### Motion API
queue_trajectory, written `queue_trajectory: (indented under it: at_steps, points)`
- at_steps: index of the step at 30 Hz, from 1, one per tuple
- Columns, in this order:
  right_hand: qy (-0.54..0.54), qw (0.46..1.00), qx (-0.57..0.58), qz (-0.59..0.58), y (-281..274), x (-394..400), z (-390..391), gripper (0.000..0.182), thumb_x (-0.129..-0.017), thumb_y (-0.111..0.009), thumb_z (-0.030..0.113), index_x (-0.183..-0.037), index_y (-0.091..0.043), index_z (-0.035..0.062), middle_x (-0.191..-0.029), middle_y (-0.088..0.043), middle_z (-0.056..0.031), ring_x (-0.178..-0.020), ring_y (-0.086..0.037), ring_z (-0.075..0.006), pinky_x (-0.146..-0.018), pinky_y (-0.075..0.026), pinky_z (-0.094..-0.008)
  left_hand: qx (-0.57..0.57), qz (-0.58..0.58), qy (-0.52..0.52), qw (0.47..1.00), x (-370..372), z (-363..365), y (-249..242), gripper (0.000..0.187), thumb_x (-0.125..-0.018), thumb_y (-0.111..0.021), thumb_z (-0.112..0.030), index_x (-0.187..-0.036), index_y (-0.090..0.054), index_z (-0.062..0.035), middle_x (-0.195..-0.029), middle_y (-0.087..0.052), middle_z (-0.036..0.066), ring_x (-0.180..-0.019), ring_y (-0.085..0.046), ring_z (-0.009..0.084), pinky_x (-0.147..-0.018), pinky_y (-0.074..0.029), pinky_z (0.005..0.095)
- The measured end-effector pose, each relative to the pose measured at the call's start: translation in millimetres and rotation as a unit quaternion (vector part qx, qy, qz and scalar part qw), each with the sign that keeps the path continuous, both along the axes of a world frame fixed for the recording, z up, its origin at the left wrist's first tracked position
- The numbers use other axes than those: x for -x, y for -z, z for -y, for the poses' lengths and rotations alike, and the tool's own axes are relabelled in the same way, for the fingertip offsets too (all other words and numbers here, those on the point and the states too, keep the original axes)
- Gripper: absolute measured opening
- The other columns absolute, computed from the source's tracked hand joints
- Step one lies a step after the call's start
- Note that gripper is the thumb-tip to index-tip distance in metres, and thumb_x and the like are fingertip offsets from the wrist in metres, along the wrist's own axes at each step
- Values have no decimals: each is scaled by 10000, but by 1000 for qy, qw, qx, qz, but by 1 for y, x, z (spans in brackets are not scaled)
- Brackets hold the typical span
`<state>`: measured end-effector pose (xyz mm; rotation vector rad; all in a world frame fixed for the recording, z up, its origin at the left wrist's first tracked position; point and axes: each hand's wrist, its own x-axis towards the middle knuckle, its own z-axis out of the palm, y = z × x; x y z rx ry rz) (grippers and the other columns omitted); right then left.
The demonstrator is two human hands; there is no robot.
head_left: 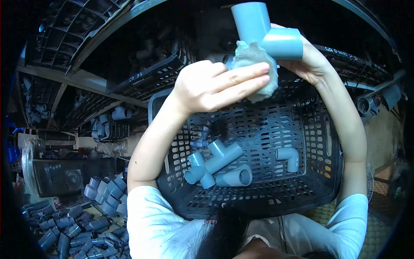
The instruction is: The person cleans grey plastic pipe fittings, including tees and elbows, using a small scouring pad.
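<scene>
My right hand [308, 60] grips a large grey-blue pipe tee [282, 43] from behind, above a black plastic basket [321, 129]. Most of its fingers are hidden by the tee. My left hand [211, 86] presses a pale, crumpled cloth [254, 64] against the tee's lower part, two fingers stretched across the cloth and the others bent. Inside the basket, below both hands, lie a smaller pipe tee [224, 156], an elbow [289, 158], a tapered reducer-like fitting [235, 177] and another branched fitting [198, 170].
A heap of grey pipe fittings [82, 226] lies on the floor at lower left, beside stacked fittings [108, 194]. Racks with black crates [146, 73] stand behind and to the left. More fittings [368, 105] sit on the right.
</scene>
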<state>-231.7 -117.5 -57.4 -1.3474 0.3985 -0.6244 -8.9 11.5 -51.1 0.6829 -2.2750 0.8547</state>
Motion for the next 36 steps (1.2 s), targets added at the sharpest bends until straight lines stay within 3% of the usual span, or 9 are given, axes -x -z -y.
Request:
queue_trajectory:
  at_steps: [3, 5, 11, 18, 20, 24, 30, 33, 36]
  points:
    - [-38, 997, 38, -59, 11, -4, 4, 526, -954, -695, 248, -1416, -543, 46, -1241, -669, -115, -1135, -662, -195, -1019, -530, -439, 5, -41, 2, 999, -6, 13, 1, 476, -694, -706, 27, -1152, -755, -97, -1162, -753, 72, -572, -602, 90, -522, -481, 219]
    - [-47, 992, 42, -113, 9, -3, 4, 487, -948, -700, 249, -1376, -580, 49, -1226, -675, -113, -1123, -668, -186, -1006, -541, -441, 4, -108, -34, 994, -19, 25, 4, 611, -663, -685, 87, -1254, -701, -67, -1219, -722, 135, -778, -743, 197, -646, -570, 262]
    - [5, 999, 51, -4, -1, 6, -4, 552, -916, -731, 348, -1360, -589, 52, -1177, -700, -100, -1078, -692, -181, -983, -564, -371, -26, -137, -9, 990, -5, 8, 14, 546, -714, -698, -62, -1259, -704, -82, -1234, -718, 112, -683, -696, 127, -599, -558, 245]
    - [-45, 982, 163, -78, 16, -7, 1, 536, -859, -790, 304, -1270, -622, 4, -1081, -728, -99, -993, -719, -158, -889, -599, -327, -89, -263, 14, 961, 13, 12, 9, 566, -756, -640, 22, -1317, -655, -48, -1328, -644, 182, -1128, -691, 297, -926, -588, 346]
    - [78, 989, 126, -13, 21, -3, 8, 505, -846, -801, 259, -1246, -632, 1, -1046, -735, -81, -965, -726, -155, -879, -603, -339, -163, -261, 14, 951, 19, -1, 9, 555, -801, -572, 27, -1355, -597, 46, -1336, -616, 268, -1211, -647, 333, -1036, -517, 369]
    - [105, 985, 127, 40, 23, 4, 20, 430, -855, -776, 194, -1214, -649, -4, -1031, -740, -85, -948, -731, -159, -834, -620, -341, -185, -281, 38, 941, 24, 1, 4, 541, -817, -589, -2, -1357, -614, 12, -1298, -653, 246, -1131, -698, 302, -969, -543, 339]
    - [85, 904, 418, -26, 9, 2, -3, 276, -856, -732, 118, -1116, -737, 26, -1012, -752, -78, -904, -727, -155, -840, -593, -322, -252, -444, 30, 859, 29, 3, 8, 449, -861, -627, -59, -1308, -647, -23, -1122, -731, 191, -943, -750, 220, -832, -575, 300]
    - [164, 902, 399, 34, 11, 7, 10, 320, -880, -733, 118, -1171, -699, -9, -1023, -749, -100, -900, -732, -159, -819, -607, -297, -322, -420, -50, 847, 29, -6, 5, 373, -850, -646, -113, -1215, -705, -62, -899, -741, 168, -774, -755, 236, -744, -578, 316]
    - [206, 937, 275, -57, 3, 6, 16, 388, -949, -658, 154, -1289, -606, -25, -1052, -726, -115, -936, -727, -164, -824, -599, -298, -276, -308, -131, 901, 11, 5, 0, 330, -839, -644, -179, -1148, -731, -102, -937, -742, 149, -801, -739, 296, -744, -587, 349]
